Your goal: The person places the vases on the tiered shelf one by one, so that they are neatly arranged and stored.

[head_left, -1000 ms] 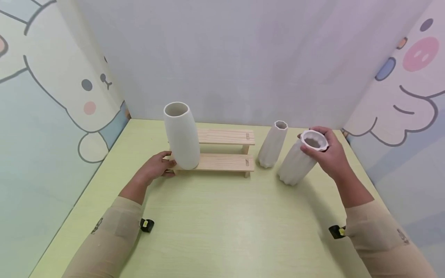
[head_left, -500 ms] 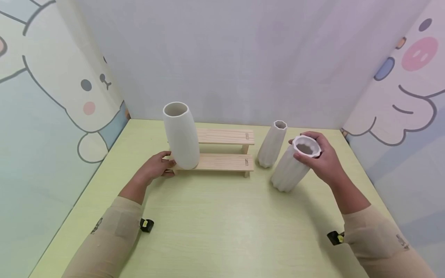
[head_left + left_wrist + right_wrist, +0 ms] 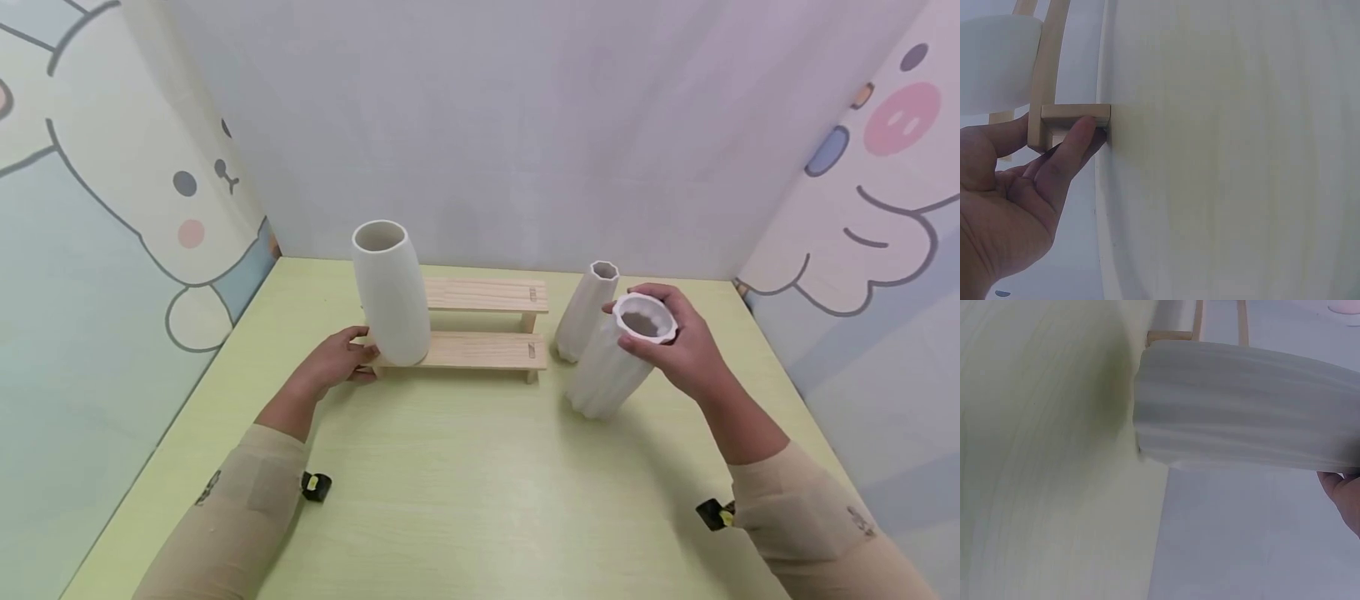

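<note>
My right hand (image 3: 686, 346) grips a wide white ribbed vase (image 3: 609, 375) around its neck, fingers behind and thumb in front of the scalloped rim. In the right wrist view the ribbed vase (image 3: 1235, 406) fills the middle, its base close to the tabletop. My left hand (image 3: 337, 362) holds the left end of a two-step wooden stand (image 3: 480, 350); in the left wrist view thumb and fingers pinch the end of the stand (image 3: 1075, 112). On the lower step's left end stands a tall smooth white vase (image 3: 393, 300), upright, right beside the left fingers.
A slim white faceted vase (image 3: 588, 312) stands right of the stand, partly overlapped by the held vase in the head view. The pale green-yellow table (image 3: 480, 500) stretches toward me. Behind it rises a light backdrop (image 3: 480, 142), with cartoon-printed panels (image 3: 142, 167) at the sides.
My right hand has carried the ribbed vase leftward and slightly toward me, so it now overlaps the slim vase. The left hand, stand and smooth vase have stayed put.
</note>
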Motion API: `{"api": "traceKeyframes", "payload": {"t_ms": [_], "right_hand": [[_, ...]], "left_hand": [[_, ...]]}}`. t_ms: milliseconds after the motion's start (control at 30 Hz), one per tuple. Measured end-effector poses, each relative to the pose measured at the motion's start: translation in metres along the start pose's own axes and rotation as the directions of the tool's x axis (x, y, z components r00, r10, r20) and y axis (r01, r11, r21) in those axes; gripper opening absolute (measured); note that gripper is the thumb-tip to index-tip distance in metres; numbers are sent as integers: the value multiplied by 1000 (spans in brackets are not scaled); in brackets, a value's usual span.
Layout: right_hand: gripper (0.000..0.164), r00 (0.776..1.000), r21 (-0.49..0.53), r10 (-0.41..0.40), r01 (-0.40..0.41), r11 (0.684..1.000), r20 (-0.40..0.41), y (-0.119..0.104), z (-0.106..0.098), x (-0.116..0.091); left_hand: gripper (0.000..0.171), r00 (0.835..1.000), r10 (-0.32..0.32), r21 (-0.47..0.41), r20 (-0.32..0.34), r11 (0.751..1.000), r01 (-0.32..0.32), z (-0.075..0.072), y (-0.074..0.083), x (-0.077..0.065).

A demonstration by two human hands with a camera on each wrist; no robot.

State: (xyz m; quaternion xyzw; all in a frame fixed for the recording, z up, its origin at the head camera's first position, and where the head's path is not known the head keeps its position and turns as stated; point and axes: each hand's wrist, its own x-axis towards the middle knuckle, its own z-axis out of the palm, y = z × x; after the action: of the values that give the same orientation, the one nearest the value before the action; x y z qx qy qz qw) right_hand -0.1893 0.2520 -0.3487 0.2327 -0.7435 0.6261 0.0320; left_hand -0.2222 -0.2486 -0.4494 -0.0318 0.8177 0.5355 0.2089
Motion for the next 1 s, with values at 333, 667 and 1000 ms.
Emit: {"api": "traceKeyframes", "payload": {"t_ms": [333, 667, 1000], "right_hand": [[57, 999, -9, 1, -1, 1000, 34, -7, 12, 12], [53, 997, 17, -36, 35, 999, 68, -17, 16, 28], [48, 999, -18, -25, 26, 1000, 32, -27, 17, 45]], "left_hand": [[68, 1000, -6, 8, -9, 1000, 6, 0, 0, 1], [68, 1000, -19, 9, -10, 1000, 19, 0, 0, 2], [67, 1000, -17, 8, -7, 1000, 17, 0, 1, 1]]}}
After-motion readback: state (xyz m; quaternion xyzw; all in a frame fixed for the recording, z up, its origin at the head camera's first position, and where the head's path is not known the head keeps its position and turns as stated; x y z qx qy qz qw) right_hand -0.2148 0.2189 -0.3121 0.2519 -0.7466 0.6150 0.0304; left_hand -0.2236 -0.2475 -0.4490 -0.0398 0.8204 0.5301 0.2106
